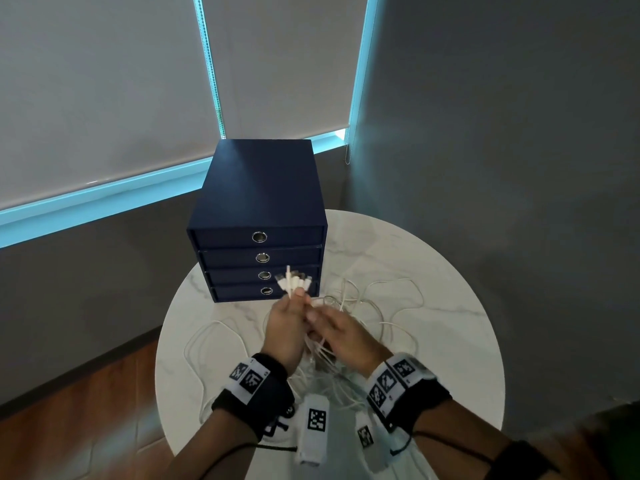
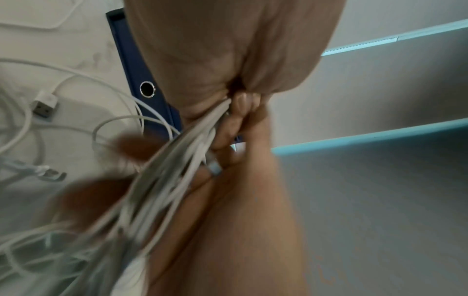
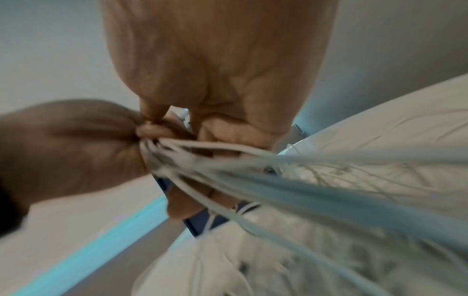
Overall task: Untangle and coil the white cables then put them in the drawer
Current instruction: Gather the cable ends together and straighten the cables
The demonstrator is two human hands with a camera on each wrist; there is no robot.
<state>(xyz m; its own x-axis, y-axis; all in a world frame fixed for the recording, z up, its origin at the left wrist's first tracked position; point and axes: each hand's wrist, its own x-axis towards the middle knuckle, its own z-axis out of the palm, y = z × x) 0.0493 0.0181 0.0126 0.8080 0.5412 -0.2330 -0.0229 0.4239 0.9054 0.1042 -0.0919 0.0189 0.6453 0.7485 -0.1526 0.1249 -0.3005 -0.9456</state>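
Cables [image 1: 349, 306]: thin, white, light, limp; no stiffness, loops flop and snag on each other. Jackets look smooth, likely to slide through a loose pinch. Plug ends [image 1: 294, 280] hard and small, best handle points; gathered together and sticking up above left hand [image 1: 285, 327], in front of lower drawers [image 1: 263, 275]. Rest of the cables trailing down between the wrists and spread in loose loops over the desk [image 1: 433, 271], still tangled. One USB plug [image 2: 44, 105] lying loose on the desk.

Left grip: fingers curled round the bundle just below the plugs, fist upright, back of hand toward head camera. Right hand [image 1: 341, 336] close against the left, palm down, thumb and fingers [image 3: 152, 112] pinching strands at the same spot; cables fan out under its palm, blurred. Both wrists raised off the desk, forearms converging.

Judgement: hold near plugs, draw one strand at a time; yanking would tighten knots. All drawers shut; none coiled yet.
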